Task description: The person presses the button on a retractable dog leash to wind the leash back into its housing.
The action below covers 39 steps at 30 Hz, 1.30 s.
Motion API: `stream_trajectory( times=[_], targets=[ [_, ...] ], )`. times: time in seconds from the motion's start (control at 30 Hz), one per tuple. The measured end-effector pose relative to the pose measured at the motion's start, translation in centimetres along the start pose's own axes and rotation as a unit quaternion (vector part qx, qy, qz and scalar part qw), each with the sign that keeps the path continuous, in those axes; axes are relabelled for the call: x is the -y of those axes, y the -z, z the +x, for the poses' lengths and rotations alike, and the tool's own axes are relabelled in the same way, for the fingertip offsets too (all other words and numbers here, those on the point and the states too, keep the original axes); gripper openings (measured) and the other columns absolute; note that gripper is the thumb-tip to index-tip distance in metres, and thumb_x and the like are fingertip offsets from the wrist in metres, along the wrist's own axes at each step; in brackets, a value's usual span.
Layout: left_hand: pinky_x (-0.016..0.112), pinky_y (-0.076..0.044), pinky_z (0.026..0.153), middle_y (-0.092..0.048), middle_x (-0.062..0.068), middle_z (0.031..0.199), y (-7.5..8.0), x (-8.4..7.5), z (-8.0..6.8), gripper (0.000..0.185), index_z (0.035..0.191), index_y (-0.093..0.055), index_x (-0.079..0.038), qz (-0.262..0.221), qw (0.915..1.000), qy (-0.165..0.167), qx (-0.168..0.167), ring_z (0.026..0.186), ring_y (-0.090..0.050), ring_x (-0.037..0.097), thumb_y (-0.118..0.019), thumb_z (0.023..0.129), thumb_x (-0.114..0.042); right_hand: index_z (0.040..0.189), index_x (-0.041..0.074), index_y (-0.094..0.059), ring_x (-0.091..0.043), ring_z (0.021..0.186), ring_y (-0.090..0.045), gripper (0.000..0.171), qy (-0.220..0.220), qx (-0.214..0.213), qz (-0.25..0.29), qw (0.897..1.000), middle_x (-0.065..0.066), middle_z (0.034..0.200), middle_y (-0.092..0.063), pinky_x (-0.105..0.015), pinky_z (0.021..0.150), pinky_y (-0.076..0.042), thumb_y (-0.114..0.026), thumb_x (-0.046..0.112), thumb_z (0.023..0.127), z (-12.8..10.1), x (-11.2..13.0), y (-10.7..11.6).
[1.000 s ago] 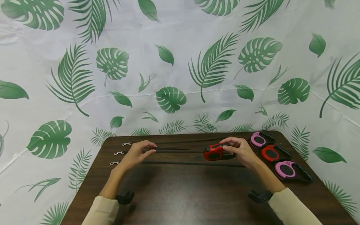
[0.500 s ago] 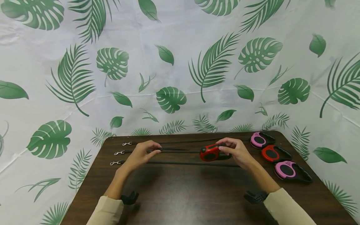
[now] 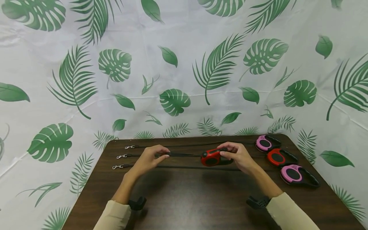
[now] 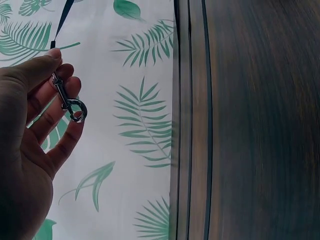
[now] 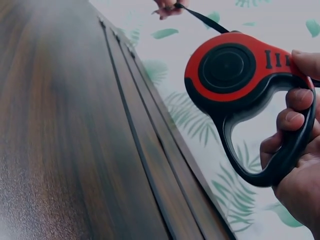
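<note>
My right hand (image 3: 237, 156) grips the black handle of a red retractable leash (image 3: 210, 157) just above the middle of the dark wooden table (image 3: 187, 198). In the right wrist view my fingers (image 5: 295, 130) curl through the handle of the red leash (image 5: 230, 65), and its black tape (image 5: 200, 17) runs off to the far hand. My left hand (image 3: 150, 158) pinches the tape's end. The left wrist view shows the metal clip (image 4: 67, 102) held between thumb and fingers of the left hand (image 4: 30, 130).
Three more leashes lie at the table's right edge: pink (image 3: 264, 142), red (image 3: 277, 157) and pink (image 3: 293, 173). Their black tapes (image 3: 187, 167) stretch across the table to metal clips (image 3: 118, 166) at the left. A leaf-print sheet (image 3: 184, 64) surrounds the table.
My right hand has carried the red leash to the left, and my left hand has come to the right, so the length of tape between them is shorter.
</note>
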<state>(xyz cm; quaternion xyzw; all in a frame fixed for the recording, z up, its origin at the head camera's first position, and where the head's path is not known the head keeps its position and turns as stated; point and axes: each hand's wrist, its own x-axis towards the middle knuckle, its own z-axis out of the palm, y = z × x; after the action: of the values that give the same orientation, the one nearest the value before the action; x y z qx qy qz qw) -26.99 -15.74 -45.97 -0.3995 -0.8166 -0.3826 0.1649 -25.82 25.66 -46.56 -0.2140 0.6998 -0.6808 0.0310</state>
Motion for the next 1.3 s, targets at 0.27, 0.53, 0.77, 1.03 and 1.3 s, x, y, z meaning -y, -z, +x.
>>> stream_trajectory(
  times=[0.27,0.53,0.77,1.03,1.3],
  targets=[
    [0.039,-0.063,0.082,-0.077,0.006,0.103,-0.8,-0.2,0.6,0.019,0.107,-0.076,-0.003,-0.004,0.9999,-0.015,0.004,0.093,-0.075,0.022,-0.082,0.09,0.001,0.115,0.009,-0.078,-0.009,0.07,-0.052,0.021,-0.004,0.005,0.012,1.0,0.006,0.076,-0.06,-0.024,0.064,-0.043,-0.072,0.0,0.098,0.4,-0.1,-0.9],
    [0.04,-0.064,0.081,-0.077,0.008,0.102,-1.5,-0.8,1.2,0.02,0.107,-0.076,-0.001,-0.023,0.9994,-0.024,0.001,0.092,-0.075,0.023,-0.082,0.088,0.005,0.116,0.009,-0.077,-0.009,0.07,-0.052,0.02,-0.006,0.014,0.02,1.0,0.005,0.077,-0.061,-0.023,0.064,-0.044,-0.073,0.003,0.097,1.0,-0.1,-2.0],
    [0.037,-0.063,0.081,-0.077,0.01,0.104,-2.0,-1.0,1.4,0.022,0.108,-0.076,-0.001,-0.031,0.9993,-0.019,0.005,0.093,-0.075,0.023,-0.083,0.088,0.004,0.118,0.005,-0.076,-0.009,0.071,-0.052,0.021,0.006,0.027,0.027,0.999,0.004,0.08,-0.064,-0.025,0.064,-0.045,-0.072,0.002,0.098,1.1,-0.3,-2.5],
    [0.035,-0.063,0.08,-0.077,0.008,0.103,-3.0,-1.3,2.0,0.019,0.108,-0.076,-0.002,-0.04,0.9988,-0.028,0.007,0.092,-0.074,0.021,-0.083,0.09,-0.001,0.119,0.006,-0.076,-0.01,0.071,-0.051,0.022,0.006,0.023,0.025,0.999,0.004,0.078,-0.062,-0.025,0.064,-0.045,-0.072,0.002,0.098,1.2,-0.3,-3.1],
    [0.037,-0.063,0.08,-0.077,0.006,0.104,-3.7,-1.6,2.2,0.019,0.108,-0.076,-0.004,-0.034,0.9991,-0.025,0.005,0.092,-0.073,0.018,-0.084,0.09,-0.005,0.119,0.002,-0.075,-0.012,0.07,-0.052,0.022,0.003,0.019,0.021,1.0,0.003,0.078,-0.063,-0.025,0.063,-0.046,-0.073,0.003,0.097,1.6,-0.6,-3.5]
  ],
)
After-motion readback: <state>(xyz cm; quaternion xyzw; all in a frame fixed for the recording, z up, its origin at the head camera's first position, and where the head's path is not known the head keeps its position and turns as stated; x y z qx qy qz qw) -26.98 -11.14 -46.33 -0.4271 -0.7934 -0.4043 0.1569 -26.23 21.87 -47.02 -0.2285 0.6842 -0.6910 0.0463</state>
